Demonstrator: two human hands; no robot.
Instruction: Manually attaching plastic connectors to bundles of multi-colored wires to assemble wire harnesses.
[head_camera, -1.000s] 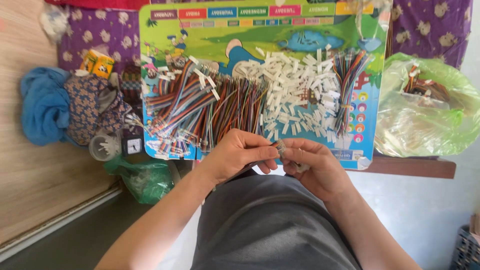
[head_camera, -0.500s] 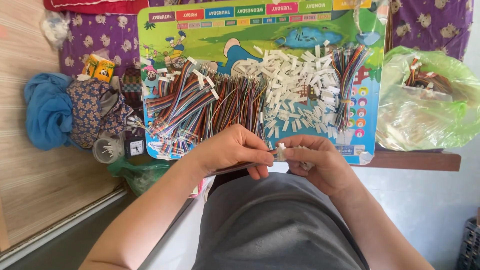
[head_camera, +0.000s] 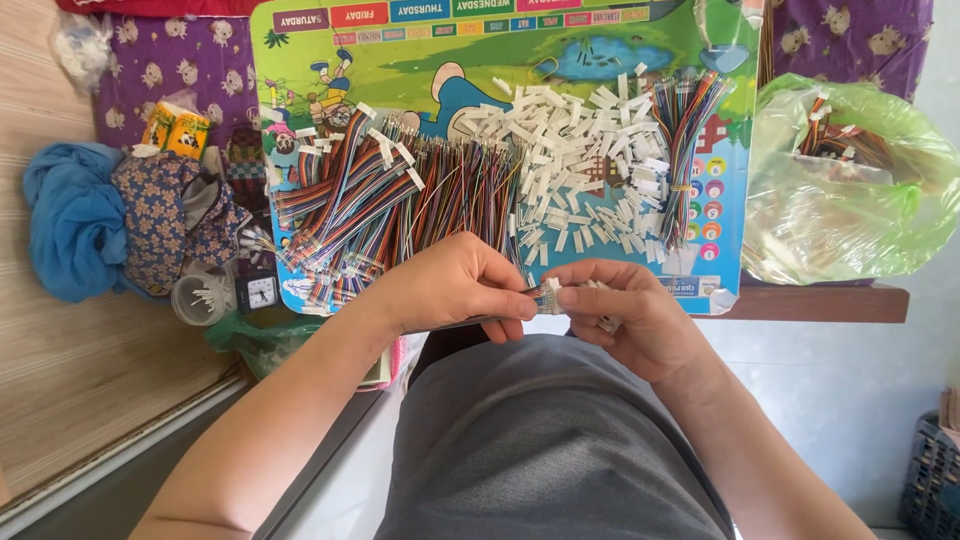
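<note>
Pinched between both hands, just above the lap at the near edge of the tabletop (head_camera: 820, 302): a small white connector (head_camera: 548, 293) with thin wires trailing off it. Left hand (head_camera: 455, 285) closed, thumb and forefinger clamped on the wire side; right hand (head_camera: 625, 315) closed on the connector's other end, fingertips nearly touching the left's. Probably very light, the plastic housing stiff but tiny and easily dropped, the wires limp and apt to kink. Best gripped on the housing's flat sides, not pulled by the wires. Just beyond the hands, on a colourful board (head_camera: 300, 60), a fan of multicoloured wire bundles (head_camera: 400, 200) to the left and a heap of loose white connectors (head_camera: 580, 160) to the right. Far right, a green plastic bag (head_camera: 850, 200) with more wires inside. Far left, a blue cloth (head_camera: 70, 220) and a small clock (head_camera: 260, 290).
</note>
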